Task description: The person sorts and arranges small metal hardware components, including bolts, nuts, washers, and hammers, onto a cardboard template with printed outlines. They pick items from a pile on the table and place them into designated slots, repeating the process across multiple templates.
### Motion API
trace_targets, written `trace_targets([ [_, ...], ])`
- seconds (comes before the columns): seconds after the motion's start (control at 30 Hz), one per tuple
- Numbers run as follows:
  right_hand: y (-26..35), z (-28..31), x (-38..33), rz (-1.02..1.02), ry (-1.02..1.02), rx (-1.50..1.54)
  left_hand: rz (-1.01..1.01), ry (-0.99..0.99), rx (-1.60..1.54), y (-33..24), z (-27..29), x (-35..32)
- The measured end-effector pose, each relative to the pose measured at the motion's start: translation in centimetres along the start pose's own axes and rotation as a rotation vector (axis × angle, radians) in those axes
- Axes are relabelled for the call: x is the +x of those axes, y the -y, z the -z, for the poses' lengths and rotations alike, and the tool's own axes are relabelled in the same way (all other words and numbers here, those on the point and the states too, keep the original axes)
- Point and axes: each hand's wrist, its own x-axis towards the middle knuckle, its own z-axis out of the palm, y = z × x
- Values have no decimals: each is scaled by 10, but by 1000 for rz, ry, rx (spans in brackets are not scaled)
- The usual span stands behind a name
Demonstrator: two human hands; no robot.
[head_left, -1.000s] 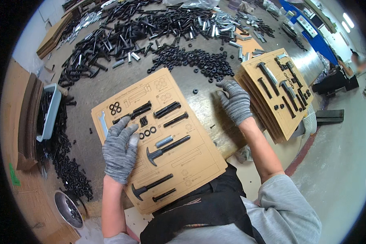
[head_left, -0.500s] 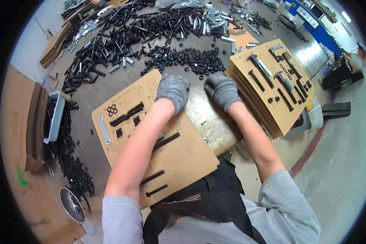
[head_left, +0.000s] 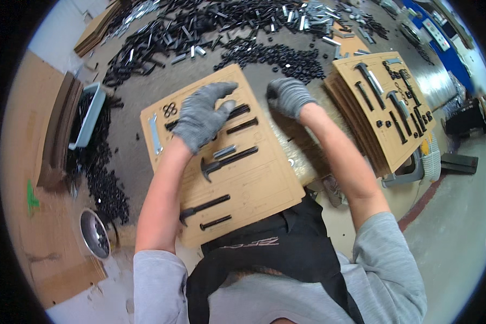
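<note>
A brown cardboard sheet with printed outlines lies tilted before me. My left hand, in a grey glove, is over its upper part, thumb and fingers apart, partly hiding a thick black bolt. Beside that hand are an open-end wrench and several black rings. Lower on the sheet lie a black bolt, a silver sleeve, a long T-headed bolt and two further bolts. My right hand, also gloved, is curled closed just off the sheet's right edge; anything inside is hidden.
Heaps of black bolts and a pile of black nuts spread across the far table. At right stands a cardboard stack topped with laid-out hardware. A light-blue bin and metal bowl are at left.
My left hand has come back from the nut pile to over the sheet, its fingers now apart. The right hand stays curled near the sheet's edge. The view has shifted.
</note>
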Motion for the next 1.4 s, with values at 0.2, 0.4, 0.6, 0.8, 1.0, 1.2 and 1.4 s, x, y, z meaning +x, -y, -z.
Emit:
trace_targets([
  [0.2,58,40,-89,-65,86,637,286,-402,-148,38,61,-136],
  [0.4,124,1,-149,325,214,413,406,-561,-97,72,50,-212],
  [0.6,134,-4,-158,286,203,316,494,-644,-72,94,38,-248],
  [0.8,134,-9,-175,168,146,219,500,-682,-73,102,33,-255],
  [1.0,144,-1,-192,255,131,260,548,-581,24,89,36,-242],
  [1.2,89,46,-109,86,-43,583,559,-634,22,99,33,-255],
  [1.4,-63,62,84,-401,-103,-189,509,-617,83,105,28,-253],
])
